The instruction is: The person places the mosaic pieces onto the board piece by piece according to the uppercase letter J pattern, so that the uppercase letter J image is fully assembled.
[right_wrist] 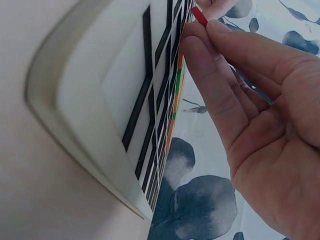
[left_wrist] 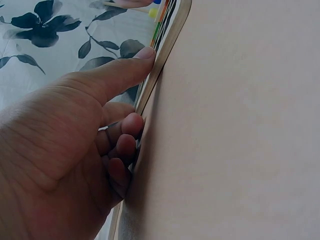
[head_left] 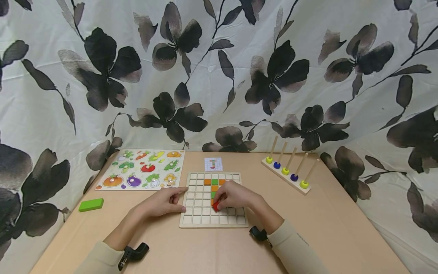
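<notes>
A wooden grid board [head_left: 195, 219] lies in the middle of the table, with several orange and green square tiles [head_left: 215, 182] set in its cells. My right hand [head_left: 236, 194] pinches a small red tile [head_left: 215, 206] between thumb and fingertips, low in the column of tiles. The right wrist view shows that red tile [right_wrist: 199, 16] tilted at the fingertips. At the board's left edge, my left hand [head_left: 164, 201] rests its thumb and index finger against the rim. In the left wrist view the thumb [left_wrist: 142, 56] touches the wooden edge, and the other fingers hang loosely bent.
A small pattern card [head_left: 213, 164] lies behind the board. At left are a vegetable picture board [head_left: 140, 160] and a green block [head_left: 91, 205]. A peg stand [head_left: 287, 177] with yellow and blue beads stands back right. Floral cloth [head_left: 219, 76] hangs behind the table.
</notes>
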The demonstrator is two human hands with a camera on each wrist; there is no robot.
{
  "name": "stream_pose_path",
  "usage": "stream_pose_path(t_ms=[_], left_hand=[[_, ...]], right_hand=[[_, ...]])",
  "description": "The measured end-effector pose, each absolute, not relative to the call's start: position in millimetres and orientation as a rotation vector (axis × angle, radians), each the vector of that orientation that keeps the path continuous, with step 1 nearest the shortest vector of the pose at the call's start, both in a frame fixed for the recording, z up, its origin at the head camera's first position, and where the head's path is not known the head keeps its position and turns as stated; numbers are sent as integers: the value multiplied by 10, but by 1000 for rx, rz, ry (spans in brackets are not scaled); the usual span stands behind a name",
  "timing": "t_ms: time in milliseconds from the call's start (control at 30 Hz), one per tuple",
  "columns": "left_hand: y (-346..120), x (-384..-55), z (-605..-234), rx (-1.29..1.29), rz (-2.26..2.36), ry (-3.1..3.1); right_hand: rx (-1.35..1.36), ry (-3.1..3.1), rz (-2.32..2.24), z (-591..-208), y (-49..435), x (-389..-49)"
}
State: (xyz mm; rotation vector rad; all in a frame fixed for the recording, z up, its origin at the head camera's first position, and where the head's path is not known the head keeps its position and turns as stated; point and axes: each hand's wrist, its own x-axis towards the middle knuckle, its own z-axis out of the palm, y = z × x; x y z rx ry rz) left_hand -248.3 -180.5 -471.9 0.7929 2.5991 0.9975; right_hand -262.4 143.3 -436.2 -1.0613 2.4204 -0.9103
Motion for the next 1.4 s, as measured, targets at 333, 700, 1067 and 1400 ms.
stream_pose_path(t_ms=[333, 700, 1067, 1400], left_hand=[[-1802, -2469, -4706, 830, 1006, 2599], [-1801, -2463, -4719, 823, 1005, 2601], [-1799, -2468, -4709, 826, 1013, 2596], [-1798, -2470, -4703, 825, 1007, 2599]], right_hand=[[-1009, 2418, -866, -4380, 1407, -2597], [-1010, 2429, -827, -4424, 1390, -2592], [-1035, 2432, -801, -4433, 1371, -2583], [-1056, 2441, -764, -4460, 1361, -2594]])
